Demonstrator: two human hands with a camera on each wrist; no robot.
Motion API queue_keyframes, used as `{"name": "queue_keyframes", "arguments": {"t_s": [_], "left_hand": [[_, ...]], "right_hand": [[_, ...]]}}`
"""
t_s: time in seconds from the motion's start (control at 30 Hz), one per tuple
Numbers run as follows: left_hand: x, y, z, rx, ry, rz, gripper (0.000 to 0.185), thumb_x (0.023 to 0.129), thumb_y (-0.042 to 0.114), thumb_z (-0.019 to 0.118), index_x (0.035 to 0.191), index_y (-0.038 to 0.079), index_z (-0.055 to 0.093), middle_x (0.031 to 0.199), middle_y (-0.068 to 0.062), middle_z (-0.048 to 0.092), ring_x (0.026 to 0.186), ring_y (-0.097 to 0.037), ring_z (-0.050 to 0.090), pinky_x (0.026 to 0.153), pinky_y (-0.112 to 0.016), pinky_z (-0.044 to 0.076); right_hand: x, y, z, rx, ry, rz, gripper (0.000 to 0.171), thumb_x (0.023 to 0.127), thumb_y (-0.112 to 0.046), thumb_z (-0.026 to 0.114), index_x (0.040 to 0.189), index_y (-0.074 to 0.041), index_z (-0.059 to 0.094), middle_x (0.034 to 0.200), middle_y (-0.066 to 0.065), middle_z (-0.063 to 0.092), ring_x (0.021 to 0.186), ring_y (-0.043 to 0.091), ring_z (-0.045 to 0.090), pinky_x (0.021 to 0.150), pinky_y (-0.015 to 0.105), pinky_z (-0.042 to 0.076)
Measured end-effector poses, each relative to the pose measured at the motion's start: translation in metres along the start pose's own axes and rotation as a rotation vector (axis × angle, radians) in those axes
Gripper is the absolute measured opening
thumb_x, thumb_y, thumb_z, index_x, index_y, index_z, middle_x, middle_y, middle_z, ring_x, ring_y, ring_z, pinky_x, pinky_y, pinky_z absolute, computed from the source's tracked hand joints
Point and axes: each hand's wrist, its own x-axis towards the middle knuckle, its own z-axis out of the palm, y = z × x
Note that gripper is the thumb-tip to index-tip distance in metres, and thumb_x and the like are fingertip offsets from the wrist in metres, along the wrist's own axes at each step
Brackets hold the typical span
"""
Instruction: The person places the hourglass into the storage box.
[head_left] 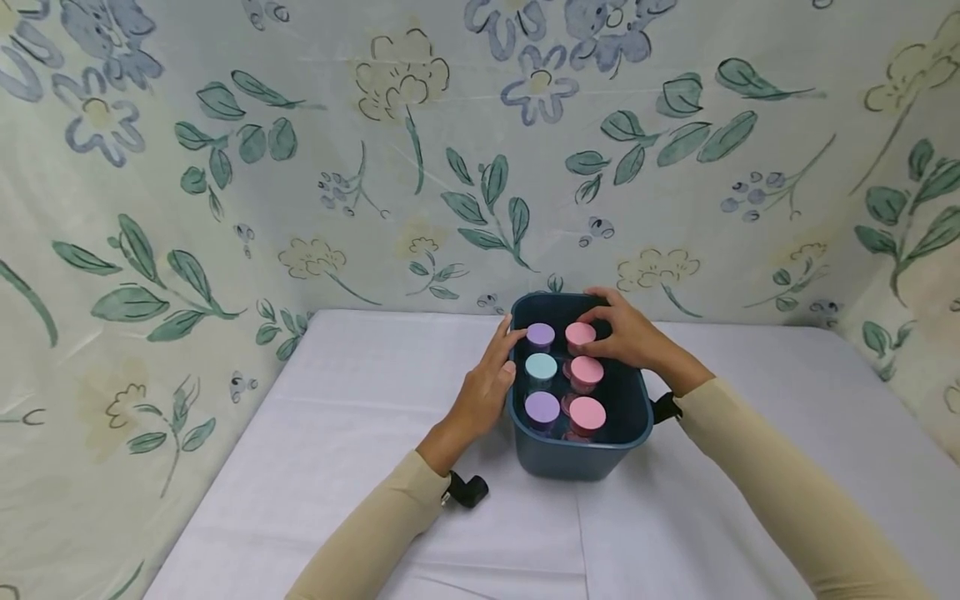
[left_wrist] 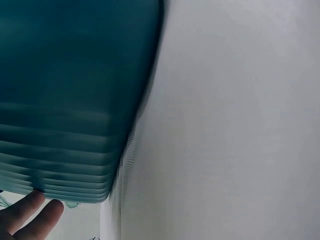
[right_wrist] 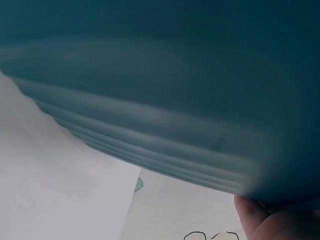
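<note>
A dark teal plastic bin [head_left: 600, 454] stands on the white table [head_left: 360, 433] and holds several jars with coloured lids. The left row has purple [head_left: 540, 335], light teal [head_left: 541, 366] and purple [head_left: 542, 407] lids. The right row has three pink lids. My left hand [head_left: 487, 383] lies with straight fingers against the bin's left wall. Its fingertips [left_wrist: 30, 215] show by the ribbed rim [left_wrist: 70, 190]. My right hand [head_left: 626, 333] reaches over the far right corner and its curled fingers pinch the far pink lid [head_left: 577, 333].
Floral cloth [head_left: 420, 167] hangs as a backdrop behind and on both sides of the table. The bin sits near the table's far edge. Bare white tabletop [left_wrist: 225, 125] stretches to the left, right and front of the bin. Both wrists wear black mounts [head_left: 467, 490].
</note>
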Motion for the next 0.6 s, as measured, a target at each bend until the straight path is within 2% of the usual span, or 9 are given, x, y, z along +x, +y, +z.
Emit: {"name": "queue_keyframes", "arguments": {"t_s": [0.27,0.6], "left_hand": [[-0.0010,0.0006,-0.0008,-0.009,0.007,0.014,0.056,0.101,0.047,0.016,0.151,0.024,0.029,0.162,-0.001,0.009,0.145,-0.017,0.019,0.106,-0.057,0.031],[-0.0004,0.0016,-0.0006,-0.007,0.011,0.018,0.056,0.101,0.044,0.017,0.151,0.021,0.030,0.162,-0.001,0.009,0.145,-0.018,0.019,0.106,-0.057,0.031]], "right_hand": [[0.0018,-0.0016,0.0005,-0.042,-0.015,0.009,0.038,0.079,-0.016,0.076,0.112,0.001,0.066,0.155,0.016,0.019,0.138,0.043,0.023,0.106,0.065,0.026],[0.0016,-0.0043,0.0002,-0.055,-0.028,0.025,0.040,0.079,-0.017,0.076,0.114,0.002,0.066,0.155,0.017,0.017,0.137,0.044,0.024,0.104,0.065,0.028]]}}
